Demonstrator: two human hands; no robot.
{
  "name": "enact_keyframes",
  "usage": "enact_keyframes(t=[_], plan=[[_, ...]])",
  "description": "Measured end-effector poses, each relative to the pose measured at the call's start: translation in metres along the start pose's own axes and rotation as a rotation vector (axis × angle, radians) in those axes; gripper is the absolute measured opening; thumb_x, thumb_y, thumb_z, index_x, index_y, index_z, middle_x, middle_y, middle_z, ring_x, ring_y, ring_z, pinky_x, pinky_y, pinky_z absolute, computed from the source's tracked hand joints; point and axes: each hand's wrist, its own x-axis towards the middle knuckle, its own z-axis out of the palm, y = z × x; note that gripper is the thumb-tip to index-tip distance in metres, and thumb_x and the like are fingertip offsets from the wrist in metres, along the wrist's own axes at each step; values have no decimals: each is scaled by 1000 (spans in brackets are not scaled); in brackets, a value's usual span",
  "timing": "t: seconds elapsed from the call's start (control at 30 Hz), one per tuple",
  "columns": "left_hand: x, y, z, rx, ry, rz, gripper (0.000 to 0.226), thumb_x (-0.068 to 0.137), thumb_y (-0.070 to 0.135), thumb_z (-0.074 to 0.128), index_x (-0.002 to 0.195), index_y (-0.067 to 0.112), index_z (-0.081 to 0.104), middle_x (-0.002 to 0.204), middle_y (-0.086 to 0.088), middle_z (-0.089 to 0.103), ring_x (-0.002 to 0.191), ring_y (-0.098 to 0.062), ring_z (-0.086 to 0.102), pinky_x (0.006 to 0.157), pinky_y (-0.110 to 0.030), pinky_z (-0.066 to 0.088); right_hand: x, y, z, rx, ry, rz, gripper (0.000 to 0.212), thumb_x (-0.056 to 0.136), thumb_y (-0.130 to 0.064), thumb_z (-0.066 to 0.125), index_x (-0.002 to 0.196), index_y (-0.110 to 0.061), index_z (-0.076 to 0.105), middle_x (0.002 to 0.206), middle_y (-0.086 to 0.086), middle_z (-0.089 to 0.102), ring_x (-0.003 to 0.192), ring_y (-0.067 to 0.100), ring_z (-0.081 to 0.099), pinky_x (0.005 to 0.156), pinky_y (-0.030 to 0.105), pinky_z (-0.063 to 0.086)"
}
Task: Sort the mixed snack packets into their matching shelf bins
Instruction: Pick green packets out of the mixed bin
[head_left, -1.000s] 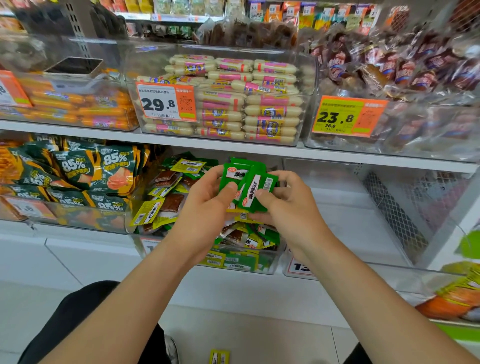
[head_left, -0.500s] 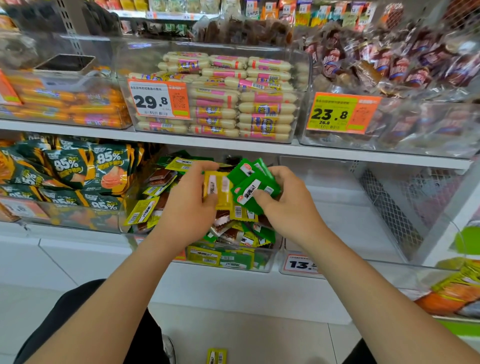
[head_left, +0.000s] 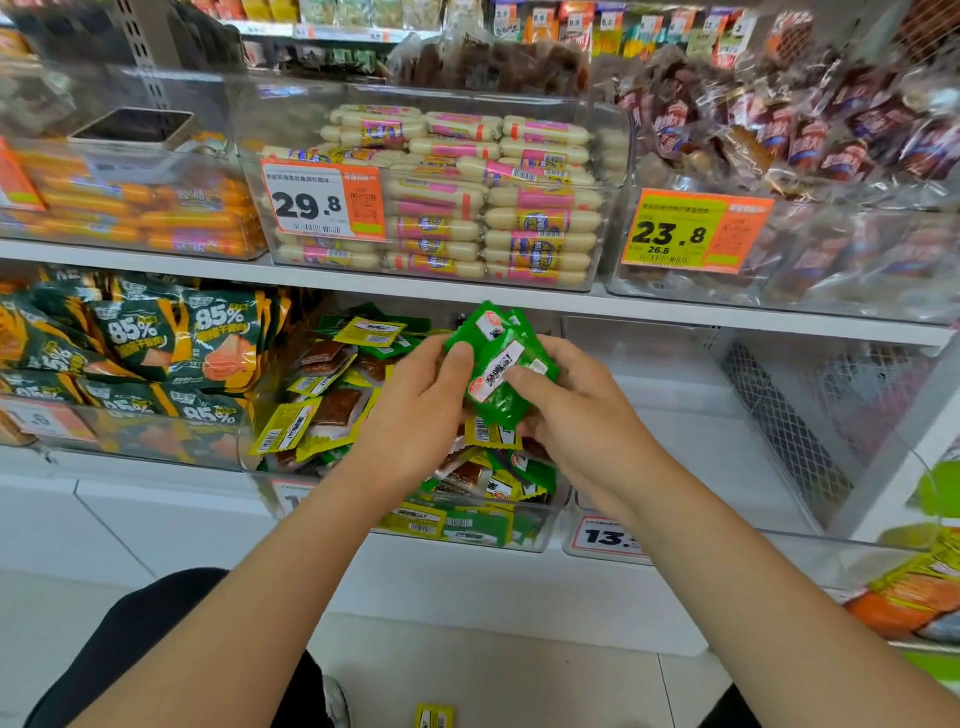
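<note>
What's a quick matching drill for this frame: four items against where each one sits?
Items
1. green packets
2. cream sausages
3. lone yellow packet
4. 85% bags

Places
A. on the floor
B. in the left bin on the lower shelf
C. gripped between the left hand and right hand
D. in the upper bin with the 29.8 tag

Pairs: 1-C, 2-D, 3-A, 4-B

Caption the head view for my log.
Left hand and right hand grip small green plastic snack packets above the clear plastic bin of mixed packets.
</note>
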Motion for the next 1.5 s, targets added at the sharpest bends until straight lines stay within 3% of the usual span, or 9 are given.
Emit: enact_keyframes(t=[0.13, 0.3, 0.4, 0.63, 0.87, 1.0, 1.17, 1.33, 1.5], plan=[[-13, 9, 9, -260, -1, -45, 28, 114, 22, 39, 127, 13, 63, 113, -14, 75, 109, -34, 72, 91, -51, 62, -7, 4, 2, 139, -30, 46, 41, 103, -13, 65, 136, -36, 56, 119, 5, 76, 106, 27, 74, 85, 43, 60], [-17, 6, 10, -141, 80, 60, 18, 110, 19, 51, 118, 18, 66, 101, -19, 75, 98, -48, 69, 84, -65, 58, -19, 3, 0, 150, 99, 184, 10, 98, -18, 72, 102, -10, 78, 97, 11, 80, 80, 20, 66, 66, 27, 52], [-18, 9, 9, -24, 170, 142, 19, 109, 20, 53, 121, 23, 67, 96, -1, 76, 79, -18, 73, 67, -41, 61, -21, 0, -10, -209, 206, -9, 3, 97, -23, 74, 97, -22, 77, 88, -4, 80, 78, 8, 76, 72, 31, 62], [-19, 8, 20, 32, 45, 106, 29, 113, 28, 39, 125, 22, 65, 109, -1, 74, 104, -14, 73, 88, -42, 62, -21, -2, -16, -529, 222, -365, 17, 98, -24, 71, 115, -25, 67, 98, -14, 76, 89, 0, 72, 77, 26, 60], [-26, 13, 53, -170, -81, 19, 32, 91, 17, 46, 120, 21, 59, 117, -12, 66, 115, -27, 62, 100, -45, 52, -36, 21, 4, -322, 102, -242, 61, 105, -15, 51, 155, -36, 23, 133, -7, 65, 119, 12, 65, 102, 46, 54], [-18, 8, 59, 275, -105, 67, 39, 84, 36, 42, 118, 26, 56, 117, 0, 51, 120, -19, 42, 104, -41, 39, -34, 8, -25, -369, 211, -189, 41, 98, -13, 61, 133, -30, 49, 112, -6, 70, 106, 16, 69, 92, 46, 58], [0, -11, 66, 886, -36, 347, 48, 88, 36, 53, 135, 24, 52, 126, 0, 48, 115, -23, 41, 97, -46, 42, -3, 6, -97, -869, 324, -2, 32, 100, -14, 65, 129, -10, 52, 109, 5, 63, 104, 29, 63, 75, 30, 39], [16, -22, 86, 1145, -53, 309, 62, 86, 70, 47, 129, 27, 56, 122, 0, 54, 116, -29, 42, 92, -46, 38, 62, 55, -128, -1285, 160, 76, 38, 91, -11, 72, 125, -9, 55, 120, 21, 66, 108, 42, 62, 79, 39, 51], [28, -27, 91, 1245, -52, 351, 75, 69, 65, 52, 131, 22, 55, 122, -2, 55, 116, -32, 40, 88, -47, 34, 119, 79, -128, -1394, 101, 88, 33, 90, -3, 67, 121, -9, 56, 118, 21, 60, 103, 41, 62, 74, 39, 49]])
